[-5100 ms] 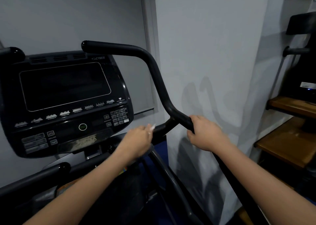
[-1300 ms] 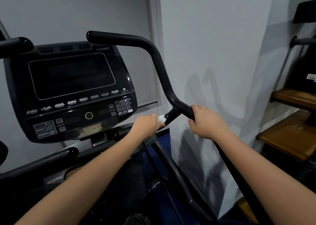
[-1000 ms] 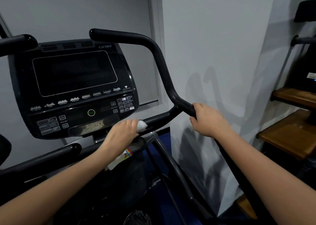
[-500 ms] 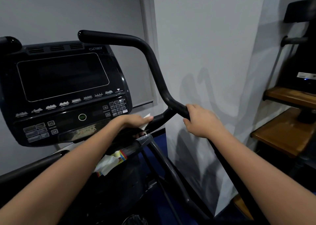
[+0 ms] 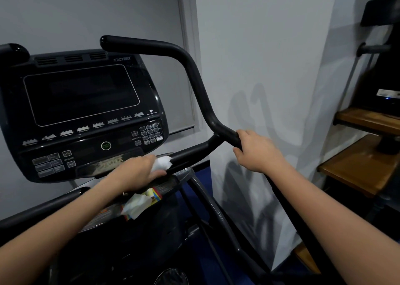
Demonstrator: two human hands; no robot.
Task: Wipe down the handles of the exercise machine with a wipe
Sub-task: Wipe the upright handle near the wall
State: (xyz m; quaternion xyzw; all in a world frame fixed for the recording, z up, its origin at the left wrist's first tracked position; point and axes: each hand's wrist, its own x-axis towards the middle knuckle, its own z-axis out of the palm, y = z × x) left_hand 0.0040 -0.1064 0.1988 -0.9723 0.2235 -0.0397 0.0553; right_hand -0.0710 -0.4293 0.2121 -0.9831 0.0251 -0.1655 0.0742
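A black exercise machine stands in front of me with a dark console (image 5: 82,111). Its right handle (image 5: 194,79) rises from a bend, curves up and runs left over the console. A short black cross bar (image 5: 190,153) branches left from that bend. My left hand (image 5: 138,172) presses a crumpled white wipe (image 5: 162,163) around this cross bar, just below the console. My right hand (image 5: 257,150) grips the right handle just below the bend. The tip of the left handle (image 5: 13,51) shows at the far left.
A colourful wipe packet (image 5: 140,201) with white tissue sticking out lies on the machine's tray under my left hand. A lower black bar (image 5: 43,209) runs at the left. A white wall (image 5: 270,68) is close on the right. Wooden steps (image 5: 357,167) and another black machine (image 5: 385,57) are at the far right.
My left hand has slid the wipe back and forth along the cross bar, ending a little lower and to the left. My right hand has kept its grip on the handle.
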